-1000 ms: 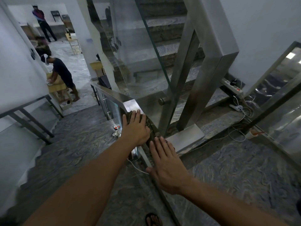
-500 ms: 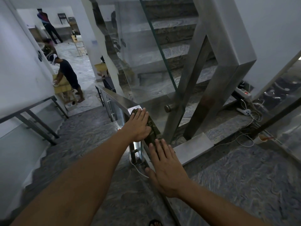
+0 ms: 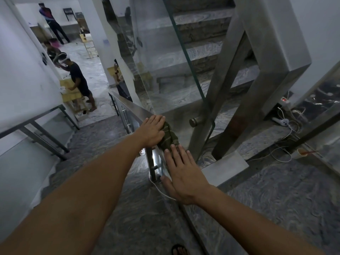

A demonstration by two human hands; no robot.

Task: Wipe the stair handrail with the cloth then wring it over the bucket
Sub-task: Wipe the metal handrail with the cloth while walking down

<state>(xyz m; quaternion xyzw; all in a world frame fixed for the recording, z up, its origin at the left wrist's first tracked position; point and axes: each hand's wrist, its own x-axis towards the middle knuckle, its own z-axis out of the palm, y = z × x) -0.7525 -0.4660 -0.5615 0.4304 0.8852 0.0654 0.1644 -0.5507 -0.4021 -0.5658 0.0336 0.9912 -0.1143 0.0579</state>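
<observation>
I am pressing both flat, spread hands, left hand and right hand, on the cloth, gripping nothing, so it may be slipping off the handrail.

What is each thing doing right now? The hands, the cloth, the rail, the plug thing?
left hand: flat, pressing the cloth's far end
right hand: flat, fingertips on the cloth's near end
cloth: bunched, lying on the handrail
handrail: bare beyond the hands
power strip: red light on, cables plugged in
</observation>
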